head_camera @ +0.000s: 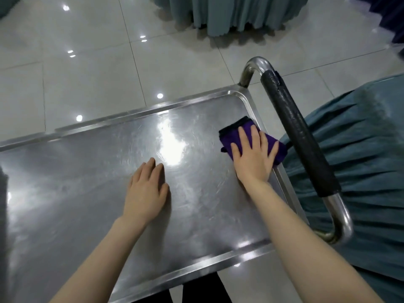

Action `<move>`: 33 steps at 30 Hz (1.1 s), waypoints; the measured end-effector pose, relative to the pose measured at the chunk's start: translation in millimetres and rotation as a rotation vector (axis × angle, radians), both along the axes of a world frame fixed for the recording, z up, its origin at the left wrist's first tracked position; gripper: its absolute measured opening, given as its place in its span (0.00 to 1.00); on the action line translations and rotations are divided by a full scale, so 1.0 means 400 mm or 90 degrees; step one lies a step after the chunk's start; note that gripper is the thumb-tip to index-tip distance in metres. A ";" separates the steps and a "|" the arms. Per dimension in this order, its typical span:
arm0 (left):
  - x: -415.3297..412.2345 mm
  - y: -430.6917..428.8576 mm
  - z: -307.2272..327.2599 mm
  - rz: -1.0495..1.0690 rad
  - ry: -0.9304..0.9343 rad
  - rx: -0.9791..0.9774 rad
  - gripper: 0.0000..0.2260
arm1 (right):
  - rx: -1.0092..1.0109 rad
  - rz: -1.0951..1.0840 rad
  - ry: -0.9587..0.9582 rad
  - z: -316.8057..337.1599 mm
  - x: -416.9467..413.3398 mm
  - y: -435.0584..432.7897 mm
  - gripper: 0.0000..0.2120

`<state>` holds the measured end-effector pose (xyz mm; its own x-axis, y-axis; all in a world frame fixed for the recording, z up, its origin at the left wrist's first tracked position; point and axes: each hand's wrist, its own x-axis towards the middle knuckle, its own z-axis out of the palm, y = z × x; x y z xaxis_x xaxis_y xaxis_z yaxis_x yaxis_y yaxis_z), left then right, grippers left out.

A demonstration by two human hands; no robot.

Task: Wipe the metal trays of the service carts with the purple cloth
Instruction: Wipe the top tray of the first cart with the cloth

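The metal tray (87, 193) of a service cart fills the lower middle of the head view, shiny and scratched, with a raised rim. A folded purple cloth (231, 136) lies at the tray's right edge, partly over the rim. My right hand (253, 156) presses flat on the cloth with straight, spread fingers. My left hand (146, 191) rests flat on the bare tray near its middle, fingers straight, holding nothing.
The cart's handle (299, 136), a steel tube with a black grip, rises just right of the tray. A table draped in teal cloth (358, 154) stands close behind the handle. Another draped table (225, 14) stands at the top on the glossy tiled floor (87, 62).
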<state>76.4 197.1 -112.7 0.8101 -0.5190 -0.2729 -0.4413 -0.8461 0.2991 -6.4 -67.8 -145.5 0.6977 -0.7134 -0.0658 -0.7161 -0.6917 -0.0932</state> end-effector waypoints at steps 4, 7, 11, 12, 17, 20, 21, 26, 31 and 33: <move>-0.065 0.043 0.001 -0.003 0.010 0.000 0.24 | 0.033 -0.040 -0.024 -0.003 0.016 0.152 0.27; -0.089 0.080 -0.003 0.002 0.003 0.012 0.24 | 0.045 0.163 -0.020 -0.013 0.054 0.339 0.26; -0.078 0.108 -0.004 0.010 -0.026 0.013 0.20 | 0.075 0.371 0.015 -0.006 0.058 0.382 0.26; -0.070 0.110 -0.006 0.007 -0.028 0.019 0.19 | 0.071 0.359 0.005 -0.006 0.043 0.349 0.26; -0.078 0.106 -0.013 -0.015 -0.019 0.020 0.21 | 0.027 0.011 -0.017 0.001 -0.148 0.115 0.26; -0.136 0.110 -0.016 -0.066 -0.010 0.023 0.23 | 0.045 -0.077 -0.004 0.003 -0.200 0.119 0.26; -0.159 0.116 -0.017 -0.076 -0.006 0.021 0.24 | 0.058 -0.086 -0.013 0.004 -0.194 0.158 0.26; -0.273 0.193 -0.026 -0.073 -0.009 0.037 0.24 | 0.063 0.169 0.016 -0.005 -0.173 0.425 0.26; -0.347 0.242 -0.020 -0.054 -0.004 0.020 0.24 | 0.064 0.229 0.013 0.004 -0.248 0.355 0.26; -0.366 0.258 -0.017 -0.056 0.009 0.011 0.23 | 0.063 0.103 0.004 0.007 -0.316 0.254 0.26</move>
